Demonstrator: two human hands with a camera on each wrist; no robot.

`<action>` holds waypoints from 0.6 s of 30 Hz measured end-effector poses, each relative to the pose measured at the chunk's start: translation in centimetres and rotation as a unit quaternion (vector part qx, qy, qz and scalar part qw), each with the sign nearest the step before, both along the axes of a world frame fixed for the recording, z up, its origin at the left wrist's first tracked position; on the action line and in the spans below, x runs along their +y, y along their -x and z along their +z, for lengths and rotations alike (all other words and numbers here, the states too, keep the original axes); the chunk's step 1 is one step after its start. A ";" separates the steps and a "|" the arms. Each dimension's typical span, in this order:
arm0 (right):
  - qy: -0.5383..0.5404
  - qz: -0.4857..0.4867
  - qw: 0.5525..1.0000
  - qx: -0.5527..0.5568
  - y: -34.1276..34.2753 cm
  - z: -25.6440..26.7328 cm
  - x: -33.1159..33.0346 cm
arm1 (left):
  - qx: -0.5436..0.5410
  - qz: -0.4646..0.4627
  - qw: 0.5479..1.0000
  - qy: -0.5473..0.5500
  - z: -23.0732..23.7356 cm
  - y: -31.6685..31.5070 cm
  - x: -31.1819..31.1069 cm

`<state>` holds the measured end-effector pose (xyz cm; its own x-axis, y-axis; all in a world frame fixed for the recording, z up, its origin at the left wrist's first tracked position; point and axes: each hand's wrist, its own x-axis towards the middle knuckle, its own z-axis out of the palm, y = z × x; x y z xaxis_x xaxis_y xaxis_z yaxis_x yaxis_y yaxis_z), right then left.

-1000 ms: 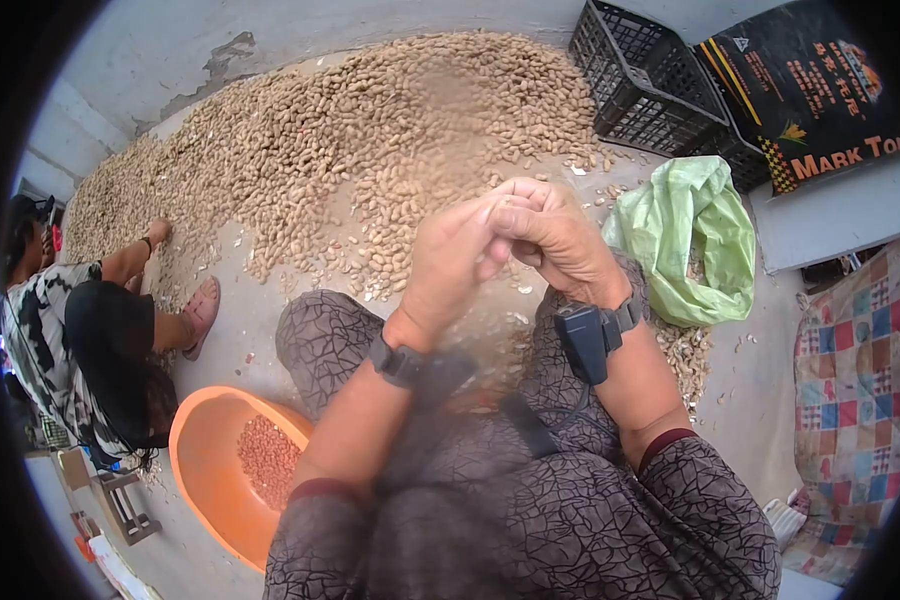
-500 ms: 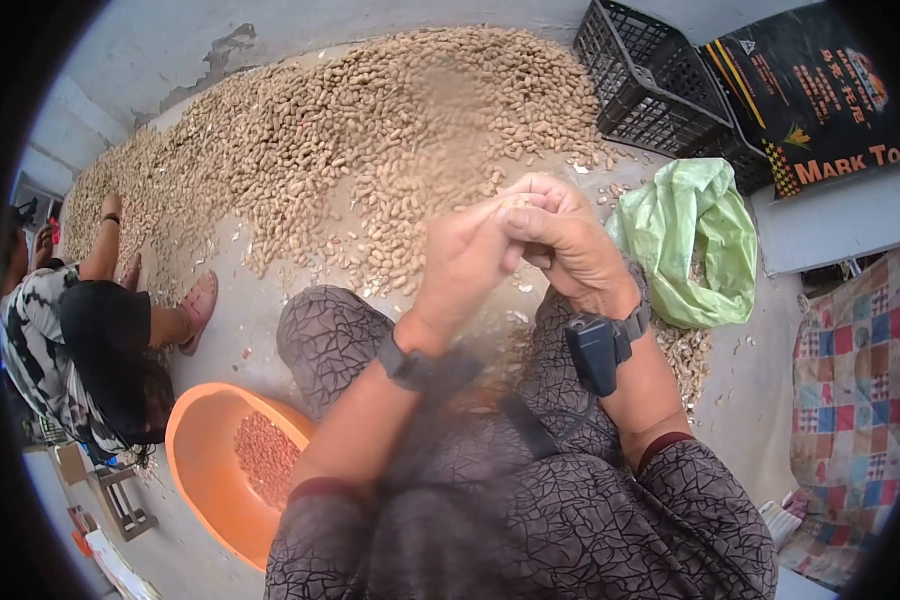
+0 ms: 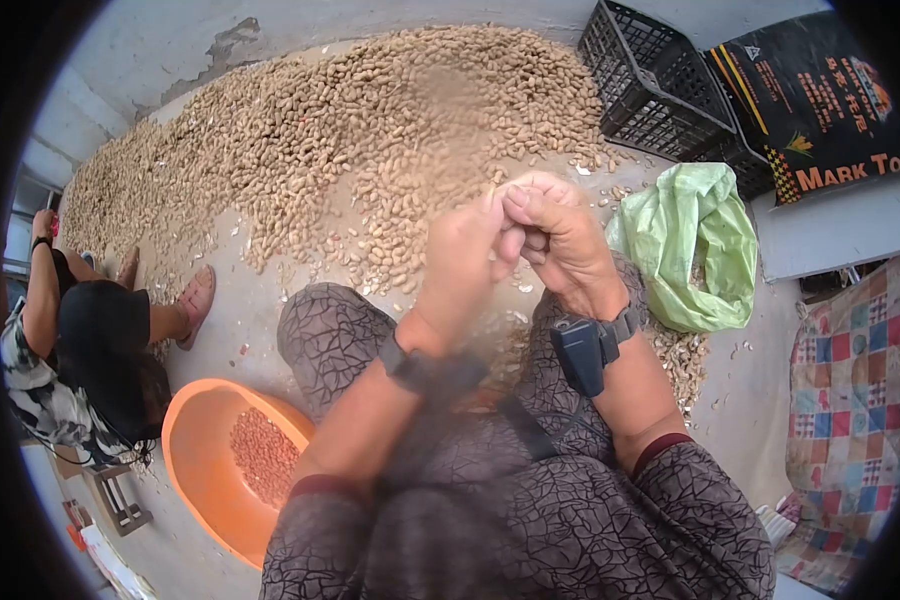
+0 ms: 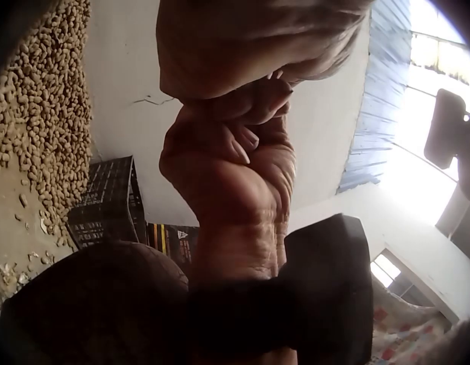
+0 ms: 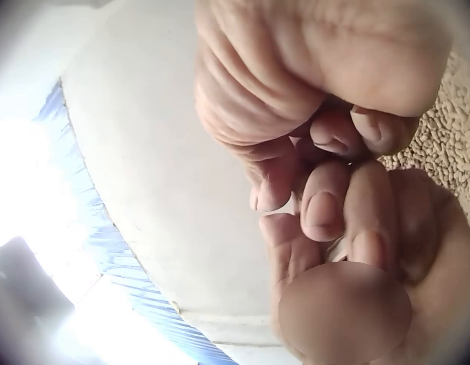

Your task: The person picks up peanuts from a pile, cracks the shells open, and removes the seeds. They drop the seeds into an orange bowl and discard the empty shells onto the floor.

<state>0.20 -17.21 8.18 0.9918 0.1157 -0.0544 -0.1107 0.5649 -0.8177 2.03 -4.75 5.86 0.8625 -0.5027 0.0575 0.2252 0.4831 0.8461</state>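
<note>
Above the lap, the left hand and right hand meet at their fingertips, with fingers curled inward. In the right wrist view, the right hand is above the left hand; a pale sliver, which looks like peanut shell, shows between the left fingers. Their fingertips pinch around this small piece, mostly hidden. The left wrist view has the left hand over the right hand, thumbs and fingers close together. A large heap of unshelled peanuts lies beyond them.
An orange basin with reddish kernels stands at left. Right of the hands are an open green sack, black crates and loose shells. Another person sits at far left.
Both hands stay together in nearly the same place, with small finger shifts. The pale bit at the fingertips shows less clearly. The other person's arm has drawn back leftward from the heap.
</note>
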 end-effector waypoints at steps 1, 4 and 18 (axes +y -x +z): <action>-0.017 0.024 1.000 0.002 -0.1 0.0 0.0 | 0.016 -0.012 1.000 0.007 0.1 -0.2 0.2; 0.029 0.002 1.000 -0.002 0.1 0.3 0.2 | 0.021 -0.019 0.999 0.027 0.2 -0.6 0.5; 0.034 -0.017 0.999 0.004 0.7 0.6 0.4 | 0.046 -0.015 0.999 0.011 0.3 0.2 0.3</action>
